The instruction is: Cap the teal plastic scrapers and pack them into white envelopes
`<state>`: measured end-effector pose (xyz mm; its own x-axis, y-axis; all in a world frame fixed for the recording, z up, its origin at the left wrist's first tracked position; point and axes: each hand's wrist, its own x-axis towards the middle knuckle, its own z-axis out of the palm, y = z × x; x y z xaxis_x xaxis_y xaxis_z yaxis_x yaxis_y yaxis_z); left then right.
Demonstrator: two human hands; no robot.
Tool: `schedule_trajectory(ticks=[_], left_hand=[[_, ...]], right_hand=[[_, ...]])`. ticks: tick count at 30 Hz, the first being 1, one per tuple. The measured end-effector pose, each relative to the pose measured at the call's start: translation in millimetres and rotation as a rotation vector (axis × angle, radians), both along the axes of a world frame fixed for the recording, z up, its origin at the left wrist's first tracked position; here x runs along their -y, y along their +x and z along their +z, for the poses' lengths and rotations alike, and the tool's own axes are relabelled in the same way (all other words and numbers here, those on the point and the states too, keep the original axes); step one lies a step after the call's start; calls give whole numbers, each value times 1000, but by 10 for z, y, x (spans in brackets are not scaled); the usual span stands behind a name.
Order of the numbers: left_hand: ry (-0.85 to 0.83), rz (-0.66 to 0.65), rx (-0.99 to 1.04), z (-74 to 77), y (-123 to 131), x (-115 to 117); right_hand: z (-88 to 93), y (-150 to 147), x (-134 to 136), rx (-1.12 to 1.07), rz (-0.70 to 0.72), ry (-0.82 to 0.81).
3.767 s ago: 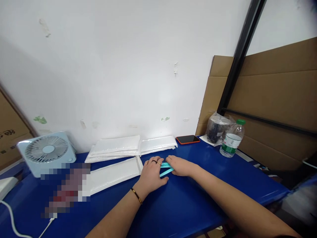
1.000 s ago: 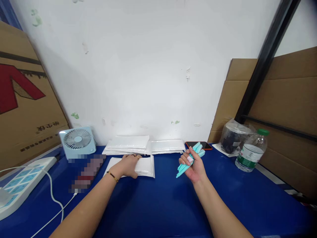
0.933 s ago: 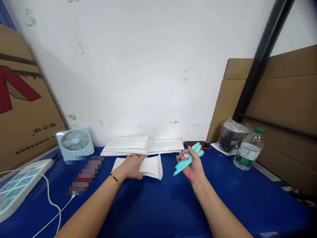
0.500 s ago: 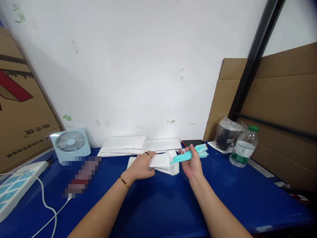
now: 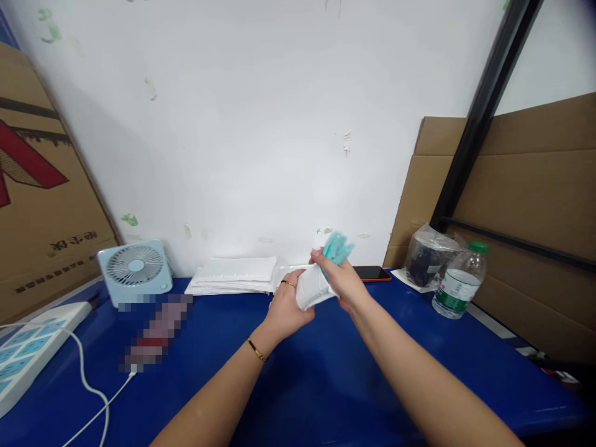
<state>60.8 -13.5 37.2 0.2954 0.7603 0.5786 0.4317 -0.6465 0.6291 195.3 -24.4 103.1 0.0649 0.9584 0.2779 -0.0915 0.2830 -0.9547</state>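
My left hand (image 5: 289,308) is closed around a white padded packet (image 5: 313,287), raised off the blue table and tilted. At the packet's right end, my right hand (image 5: 342,279) grips a bundle of thin light teal strips (image 5: 338,247). The strips stick up above the fingers and are blurred by motion. My right hand also touches the packet, though its fingers partly hide how. Behind my left hand, a stack of flat white packets (image 5: 235,273) lies against the wall.
On the blue table (image 5: 298,397), a light blue fan (image 5: 135,267), a white power strip (image 5: 41,347) and a cable sit at left. At right are a dark phone (image 5: 372,273), a plastic-wrapped dark cup (image 5: 423,257) and a green-capped bottle (image 5: 459,282). Cardboard flanks both sides.
My left hand has lifted the white packet off the table and moved right. My right hand has moved up and left to the packet's end, turning the teal strips upward.
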Motion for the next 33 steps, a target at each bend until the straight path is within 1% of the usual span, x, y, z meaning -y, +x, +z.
schedule_trajectory(ticks=[1, 3, 5, 7, 9, 11, 12, 14, 16, 17, 18, 19, 21, 23, 25, 26, 27, 28, 29, 30, 32, 33], left_hand=[[-21, 6, 79, 29, 27, -9], [-68, 0, 216, 83, 75, -22], [-94, -15, 313, 110, 106, -27], [-114, -52, 362, 99, 109, -29], [-153, -98, 392, 61, 75, -33], [-222, -165, 447, 20, 5, -47], [-274, -228, 479, 5, -38, -59], [-415, -437, 515, -6, -129, -95], [-586, -676, 498, 6, -200, -147], [-655, -750, 482, 20, -222, -177], [-702, -782, 469, 39, -231, -208], [-721, -779, 458, 65, -230, -238], [-672, -716, 433, 132, -204, -284], [-548, -632, 396, 215, -174, -295], [-392, -524, 352, 283, -172, -255], [-309, -467, 321, 299, -188, -213], [-227, -419, 282, 296, -216, -157], [-149, -388, 232, 271, -254, -86], [-84, -392, 160, 222, -300, -3], [-34, -407, 84, 152, -352, 90], [5, -446, -132, -33, -456, 299], [8, -431, -244, -133, -501, 406]], right_hand=[[131, -4, -22, 72, 43, -18], [359, -21, -62, 175, 137, -4], [515, -41, -83, 266, 219, 27], [590, -38, -81, 337, 239, 67], [608, 15, -67, 375, 217, 135], [606, 123, -60, 415, 235, 244], [606, 189, -63, 454, 276, 300], [606, 321, -90, 574, 411, 372], [597, 419, -140, 688, 555, 369], [584, 449, -169, 722, 605, 341], [566, 466, -197, 737, 631, 306], [544, 473, -218, 740, 633, 272], [502, 469, -224, 727, 565, 252], [476, 461, -157, 714, 412, 337], [454, 464, -10, 723, 247, 479], [428, 470, 89, 739, 192, 542], [380, 477, 197, 763, 174, 586], [304, 484, 311, 787, 189, 618], [193, 487, 424, 813, 225, 638], [49, 486, 531, 853, 279, 624], [-316, 464, 712, 894, 357, 535], [-513, 444, 780, 890, 364, 475]])
